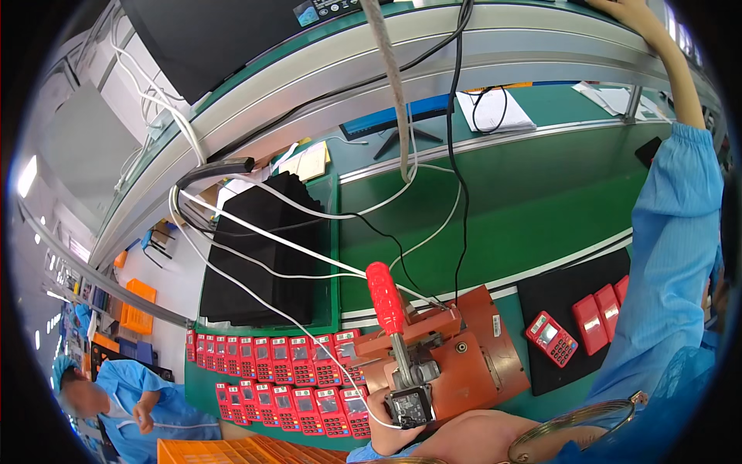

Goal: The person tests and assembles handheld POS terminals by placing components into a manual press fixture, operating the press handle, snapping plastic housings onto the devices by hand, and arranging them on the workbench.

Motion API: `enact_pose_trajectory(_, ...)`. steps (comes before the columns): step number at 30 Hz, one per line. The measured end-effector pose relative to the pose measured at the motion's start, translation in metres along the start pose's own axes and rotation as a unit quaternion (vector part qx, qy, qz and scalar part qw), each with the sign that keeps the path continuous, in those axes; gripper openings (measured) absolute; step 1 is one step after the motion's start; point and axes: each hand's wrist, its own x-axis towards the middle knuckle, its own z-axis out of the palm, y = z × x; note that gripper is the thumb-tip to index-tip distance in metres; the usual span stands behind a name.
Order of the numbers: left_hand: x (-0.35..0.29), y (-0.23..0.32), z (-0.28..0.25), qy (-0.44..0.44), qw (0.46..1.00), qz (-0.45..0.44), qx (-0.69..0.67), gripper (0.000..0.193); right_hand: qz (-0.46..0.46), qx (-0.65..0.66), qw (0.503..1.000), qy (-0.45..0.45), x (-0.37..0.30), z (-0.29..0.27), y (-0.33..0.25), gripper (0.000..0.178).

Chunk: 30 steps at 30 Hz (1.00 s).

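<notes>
while left hand (386, 429) steadies fixture (464, 356), red lever handle (385, 297) (upright) leans left

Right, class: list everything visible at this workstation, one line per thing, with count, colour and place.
Handheld keypad devices: about twenty, red, two rows left of the press.
Press fixture: one, brown-orange, centre bottom; red lever handle.
Foam mat: one stack, black, left centre.
Dark mat: one, right, holding four red devices.
Cables: several, white and black.
Crates: orange, bottom left.
Co-worker: one, blue coat, bottom left.
Left hand: holding a small black module.
Right hand: raised on the upper shelf.
</notes>
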Motion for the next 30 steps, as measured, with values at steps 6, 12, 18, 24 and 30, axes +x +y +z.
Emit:
enact_pose_trajectory(6, 0.001, 0.003, -0.003, -0.006, 0.998, -0.033, -0.048, 0.068, -0.037, 0.040, 0.997, 0.051, -0.020, 0.002, -0.016, 0.038)
enact_pose_trajectory(12, -0.017, -0.030, 0.002, -0.010, 0.999, -0.040, -0.024, 0.066, -0.053, 0.069, 0.996, 0.028, 0.001, 0.001, 0.013, 0.039)
enact_pose_trajectory(18, -0.007, -0.006, -0.005, 0.037, 0.992, 0.050, 0.113, 0.067, -0.101, 0.028, 0.994, 0.030, 0.003, 0.012, 0.005, 0.038)
enact_pose_trajectory(24, -0.011, -0.008, -0.001, 0.036, 0.981, 0.090, 0.166, 0.061, -0.174, 0.012, 0.984, 0.029, 0.054, 0.032, 0.087, 0.033)
enact_pose_trajectory(30, -0.015, -0.003, -0.002, 0.044, 0.978, 0.091, 0.181, 0.058, -0.182, 0.038, 0.982, 0.022, 0.046, 0.034, 0.071, 0.033)
